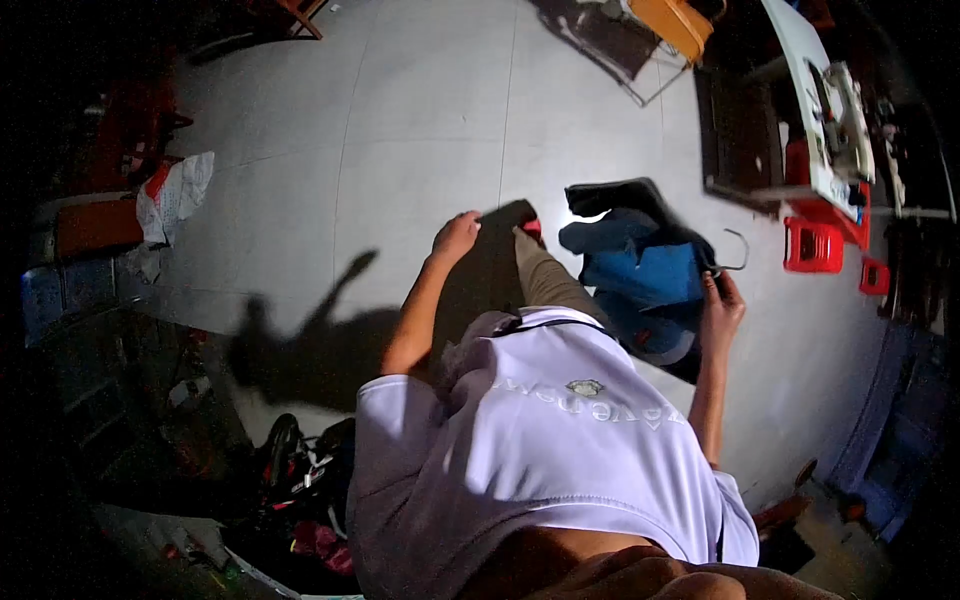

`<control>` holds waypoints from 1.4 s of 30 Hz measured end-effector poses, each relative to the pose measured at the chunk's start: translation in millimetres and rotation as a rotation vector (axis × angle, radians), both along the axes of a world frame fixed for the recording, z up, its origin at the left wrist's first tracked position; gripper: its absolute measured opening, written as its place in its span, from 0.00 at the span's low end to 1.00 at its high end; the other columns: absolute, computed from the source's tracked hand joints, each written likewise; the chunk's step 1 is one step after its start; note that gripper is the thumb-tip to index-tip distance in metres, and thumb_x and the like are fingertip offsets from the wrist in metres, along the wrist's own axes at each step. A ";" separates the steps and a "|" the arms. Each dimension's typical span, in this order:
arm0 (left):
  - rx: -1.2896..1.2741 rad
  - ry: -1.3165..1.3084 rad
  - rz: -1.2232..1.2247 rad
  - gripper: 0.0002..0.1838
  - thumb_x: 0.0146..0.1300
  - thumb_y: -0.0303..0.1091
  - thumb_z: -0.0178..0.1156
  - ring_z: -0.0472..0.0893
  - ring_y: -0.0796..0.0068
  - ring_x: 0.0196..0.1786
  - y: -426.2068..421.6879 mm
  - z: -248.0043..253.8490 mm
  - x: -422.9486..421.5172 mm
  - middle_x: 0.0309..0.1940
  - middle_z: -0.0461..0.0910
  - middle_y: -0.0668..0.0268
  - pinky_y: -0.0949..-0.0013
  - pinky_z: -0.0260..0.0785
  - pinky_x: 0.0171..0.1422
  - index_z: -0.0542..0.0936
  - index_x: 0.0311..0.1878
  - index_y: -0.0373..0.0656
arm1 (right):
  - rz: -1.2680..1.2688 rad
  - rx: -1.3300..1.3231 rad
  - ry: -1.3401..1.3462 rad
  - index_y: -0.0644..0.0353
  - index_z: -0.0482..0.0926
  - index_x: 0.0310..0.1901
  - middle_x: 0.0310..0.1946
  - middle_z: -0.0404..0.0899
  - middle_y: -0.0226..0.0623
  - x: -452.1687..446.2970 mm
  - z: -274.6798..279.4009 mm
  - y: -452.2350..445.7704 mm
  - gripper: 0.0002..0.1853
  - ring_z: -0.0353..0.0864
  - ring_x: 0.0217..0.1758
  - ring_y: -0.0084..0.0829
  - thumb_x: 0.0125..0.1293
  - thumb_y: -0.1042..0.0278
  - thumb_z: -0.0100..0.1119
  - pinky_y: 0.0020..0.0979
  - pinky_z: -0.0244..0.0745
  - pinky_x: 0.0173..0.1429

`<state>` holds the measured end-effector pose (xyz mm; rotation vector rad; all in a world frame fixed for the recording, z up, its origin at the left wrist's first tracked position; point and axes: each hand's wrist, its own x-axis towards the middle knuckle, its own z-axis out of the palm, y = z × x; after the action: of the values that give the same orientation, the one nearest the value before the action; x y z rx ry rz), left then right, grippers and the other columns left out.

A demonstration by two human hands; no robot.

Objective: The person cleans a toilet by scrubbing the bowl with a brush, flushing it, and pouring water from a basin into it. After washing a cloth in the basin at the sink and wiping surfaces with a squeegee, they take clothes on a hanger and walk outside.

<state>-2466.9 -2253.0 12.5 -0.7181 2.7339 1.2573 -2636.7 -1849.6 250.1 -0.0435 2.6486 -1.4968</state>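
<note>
My right hand [722, 308] is closed on a clothes hanger [738, 252], whose bare metal hook sticks out above the fingers. From the hanger hangs a blue and black jacket [640, 270], with a dark sleeve spreading out to the left. My left hand [457, 237] is in front of my body with its fingers curled, beside a dark patch that may be shadow or cloth. Whatever the left fingers hold, if anything, I cannot make out. Between the hands, one of my trouser legs [548, 280] and a red shoe [533, 230] show.
Grey tiled floor [420, 120] stretches ahead, with my shadow cast on its left. A white table [800, 60] stands at the right, red plastic stools [812, 245] beside it. An orange-yellow chair [675, 25] is at the top. Dark clutter [300, 470] lies at lower left.
</note>
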 end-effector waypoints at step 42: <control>-0.152 -0.271 0.032 0.16 0.53 0.41 0.58 0.77 0.63 0.36 -690.2 -124.2 -698.2 0.33 0.77 0.62 0.62 0.70 0.39 0.75 0.44 0.47 | 0.218 0.182 0.197 0.70 0.76 0.39 0.31 0.80 0.40 -1010.6 -50.3 -713.1 0.14 0.76 0.34 0.27 0.56 0.68 0.61 0.28 0.70 0.41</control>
<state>-3165.1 -2943.2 -111.8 -0.8767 2.6218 0.8874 -3647.3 -2562.7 199.8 -0.4724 2.8087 -1.2386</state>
